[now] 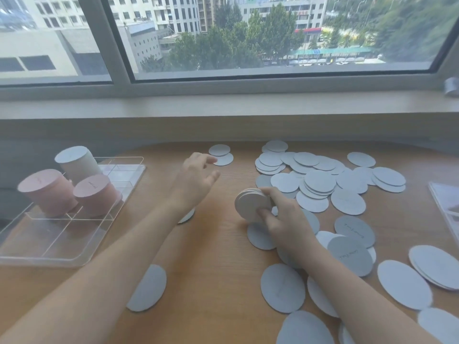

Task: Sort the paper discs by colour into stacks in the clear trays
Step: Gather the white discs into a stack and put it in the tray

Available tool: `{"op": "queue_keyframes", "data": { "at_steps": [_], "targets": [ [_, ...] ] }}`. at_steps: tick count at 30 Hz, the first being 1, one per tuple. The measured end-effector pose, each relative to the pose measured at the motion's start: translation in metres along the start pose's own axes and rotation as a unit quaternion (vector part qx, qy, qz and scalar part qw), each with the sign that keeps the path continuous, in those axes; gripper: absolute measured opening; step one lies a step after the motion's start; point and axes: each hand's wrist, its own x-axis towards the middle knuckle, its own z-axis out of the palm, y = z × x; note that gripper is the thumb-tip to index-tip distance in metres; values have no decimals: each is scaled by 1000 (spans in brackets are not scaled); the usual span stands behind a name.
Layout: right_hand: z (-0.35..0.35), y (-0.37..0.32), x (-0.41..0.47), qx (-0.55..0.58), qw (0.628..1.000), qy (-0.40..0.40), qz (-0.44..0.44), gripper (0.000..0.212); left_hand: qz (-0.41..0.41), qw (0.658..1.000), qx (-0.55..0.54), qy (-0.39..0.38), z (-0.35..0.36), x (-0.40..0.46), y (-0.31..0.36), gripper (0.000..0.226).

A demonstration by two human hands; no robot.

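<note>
- As we look down past our forearms, grey discs (pixel 282 288) lie loose on the wooden table (pixel 213 256) nearest us, one (pixel 148 288) partly tucked under the left arm.
- Our right hand (pixel 285 217) pinches a small stack of grey discs (pixel 250 204), thumb on the near face, fingers curled over the top edge; it is tipped up on edge, just above a flat disc (pixel 259 238).
- Our left hand (pixel 196 180) hovers over bare wood, fingers loosely spread and holding nothing.
- Left of it sits the clear tray (pixel 62 242) with dividers: two pink stacks (pixel 48 192) stand in it side by side, a pale grey-white stack (pixel 77 162) just behind them.
- Right of centre, the big heap of grey discs (pixel 320 181) sprawls in overlapping layers, spilling on toward the right edge.
- Another clear tray (pixel 444 207) pokes in at the far right.
- Beyond the left fingertips, two discs (pixel 221 154) overlap near the table's back edge.
- Farthest off, the windowsill (pixel 223 105) and window (pixel 248 36), with buildings and trees outside.
</note>
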Motion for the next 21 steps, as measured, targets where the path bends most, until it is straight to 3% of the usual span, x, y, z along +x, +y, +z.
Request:
{"op": "queue_keyframes", "data": {
  "at_steps": [6, 10, 17, 21],
  "targets": [
    [2, 4, 3, 16, 1000, -23, 13, 31, -29, 983, 136, -123, 28, 87, -28, 65],
    [3, 7, 6, 20, 999, -25, -2, 31, -45, 971, 163, -169, 34, 110, -44, 74],
    [2, 7, 9, 1, 1000, -27, -11, 36, 55, 952, 274, -122, 34, 103, -42, 36],
    [2, 7, 8, -1, 999, -33, -14, 38, 137, 933, 326, -58, 29, 91, -42, 29]
  ]
}}
